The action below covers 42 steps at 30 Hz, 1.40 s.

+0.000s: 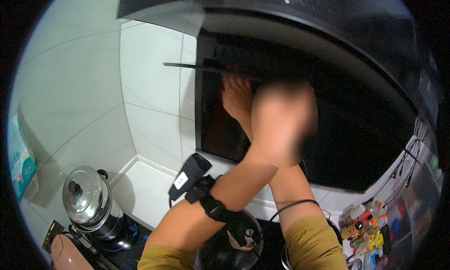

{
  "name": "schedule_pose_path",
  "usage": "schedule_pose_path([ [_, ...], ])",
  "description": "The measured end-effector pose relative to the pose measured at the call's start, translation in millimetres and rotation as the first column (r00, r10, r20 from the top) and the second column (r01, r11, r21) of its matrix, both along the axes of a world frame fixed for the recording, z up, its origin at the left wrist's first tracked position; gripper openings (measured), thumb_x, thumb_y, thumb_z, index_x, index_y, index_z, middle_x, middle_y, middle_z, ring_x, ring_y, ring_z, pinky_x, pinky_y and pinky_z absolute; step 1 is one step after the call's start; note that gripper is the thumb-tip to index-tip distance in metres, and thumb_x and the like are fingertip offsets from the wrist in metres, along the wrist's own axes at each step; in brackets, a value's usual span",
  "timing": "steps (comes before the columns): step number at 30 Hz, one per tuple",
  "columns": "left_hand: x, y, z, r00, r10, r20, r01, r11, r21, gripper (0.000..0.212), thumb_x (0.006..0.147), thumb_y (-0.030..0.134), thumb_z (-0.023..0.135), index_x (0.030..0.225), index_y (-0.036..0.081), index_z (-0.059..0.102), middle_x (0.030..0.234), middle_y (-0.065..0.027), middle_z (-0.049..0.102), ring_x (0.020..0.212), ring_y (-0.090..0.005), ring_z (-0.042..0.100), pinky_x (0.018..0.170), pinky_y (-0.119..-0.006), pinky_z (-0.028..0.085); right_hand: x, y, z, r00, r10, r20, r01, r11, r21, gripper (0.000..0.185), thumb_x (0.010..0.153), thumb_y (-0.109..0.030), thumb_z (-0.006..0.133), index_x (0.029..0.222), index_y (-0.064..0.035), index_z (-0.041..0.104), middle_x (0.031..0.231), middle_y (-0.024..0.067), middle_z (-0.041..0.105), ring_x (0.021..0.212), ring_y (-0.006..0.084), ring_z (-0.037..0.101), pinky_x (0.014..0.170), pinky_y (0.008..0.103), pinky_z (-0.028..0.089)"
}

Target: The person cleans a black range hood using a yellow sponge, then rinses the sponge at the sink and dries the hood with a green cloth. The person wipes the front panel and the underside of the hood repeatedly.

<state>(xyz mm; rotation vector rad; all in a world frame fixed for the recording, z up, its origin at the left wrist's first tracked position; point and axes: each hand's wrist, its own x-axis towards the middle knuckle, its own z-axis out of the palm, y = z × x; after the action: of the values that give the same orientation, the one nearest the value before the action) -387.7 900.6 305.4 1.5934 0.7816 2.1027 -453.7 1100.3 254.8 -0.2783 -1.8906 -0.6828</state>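
Observation:
My arms reach up and cross before the dark glossy panel (351, 140) of what looks like a range hood. The left forearm slants up to the right; my left hand (285, 120) lies in a blurred oval, its fingers and any held thing hidden. Behind it, the right forearm runs up to the left towards a dim hand (238, 96), seemingly my right hand, at the panel beneath a thin dark bar (179, 65). Its fingers point upward, grip unclear. A black box with a white label (191, 173) is strapped by my left forearm. A black cable (297, 206) crosses the right forearm.
At lower left a lidded stainless steel pot (86, 196) stands on a dark stove. Below my arms is a glass lid (230, 250) with cloth tied at its handle. Bottles and packets (367, 231) crowd the lower right, under hanging cables (409, 164). Tiled walls enclose the left.

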Motion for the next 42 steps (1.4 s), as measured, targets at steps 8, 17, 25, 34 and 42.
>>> schedule_pose_path([
  [8, -5.9, -12.4, -1.1, 0.996, -0.084, 0.042, 0.089, 0.984, -0.154, 0.03, 0.092, 0.029, 0.063, 0.085, 0.0, 0.063, 0.062, -0.0011, 0.058, 0.054, -0.0092, 0.05, 0.054, -0.021, 0.04, -2.0, 8.3, -68.2, 0.961, 0.277, 0.009, -0.277, 0.96, -0.049, 0.05, 0.077, -0.013, 0.056, 0.122, 0.0071, 0.051, 0.129, 0.0231, 0.05, 0.123, 0.0399, 0.044, 0.109, 0.0478, 0.03],
  [17, -6.5, -15.6, -12.0, 0.996, -0.059, 0.073, 0.064, 0.995, -0.082, 0.033, 0.091, 0.03, 0.065, 0.088, -0.003, 0.062, 0.067, -0.0029, 0.058, 0.059, -0.0094, 0.05, 0.057, -0.022, 0.039, 26.0, -29.7, -175.8, 0.887, 0.441, 0.137, -0.407, 0.887, -0.219, 0.047, 0.069, -0.01, 0.062, 0.112, 0.0094, 0.056, 0.125, 0.0215, 0.054, 0.121, 0.0353, 0.049, 0.107, 0.0426, 0.035],
  [25, 7.3, -13.6, -29.2, 0.988, 0.016, 0.151, -0.01, 0.999, -0.042, 0.029, 0.095, 0.028, 0.061, 0.085, 0.001, 0.058, 0.066, -0.0025, 0.056, 0.059, -0.0082, 0.048, 0.056, -0.021, 0.037, 59.1, -54.4, -214.2, 0.979, 0.183, 0.089, -0.105, 0.83, -0.548, 0.07, 0.076, -0.021, 0.072, 0.134, 0.0052, 0.043, 0.142, 0.0178, 0.038, 0.138, 0.0291, 0.028, 0.116, 0.0412, 0.02],
  [34, 37.2, -10.5, -44.6, 0.982, 0.097, 0.164, -0.091, 0.995, -0.046, 0.027, 0.097, 0.027, 0.057, 0.087, 0.002, 0.058, 0.066, 0.0001, 0.053, 0.058, -0.0058, 0.044, 0.055, -0.019, 0.035, 185.5, -57.9, -215.9, 0.925, -0.372, 0.078, 0.343, 0.725, -0.598, 0.075, 0.087, -0.034, 0.06, 0.142, 0.0066, 0.028, 0.149, 0.0225, 0.027, 0.14, 0.0368, 0.021, 0.116, 0.0464, 0.014],
  [42, 77.9, -9.1, -38.5, 0.963, 0.084, 0.256, -0.076, 0.996, -0.044, 0.025, 0.097, 0.025, 0.057, 0.086, 0.002, 0.058, 0.07, -0.0014, 0.054, 0.063, -0.0063, 0.046, 0.057, -0.02, 0.036, 319.6, -25.0, -201.6, 0.657, -0.686, -0.312, 0.284, 0.608, -0.741, 0.076, 0.086, -0.025, 0.062, 0.141, 0.0129, 0.024, 0.15, 0.0297, 0.019, 0.142, 0.0426, 0.014, 0.117, 0.0482, 0.012],
])
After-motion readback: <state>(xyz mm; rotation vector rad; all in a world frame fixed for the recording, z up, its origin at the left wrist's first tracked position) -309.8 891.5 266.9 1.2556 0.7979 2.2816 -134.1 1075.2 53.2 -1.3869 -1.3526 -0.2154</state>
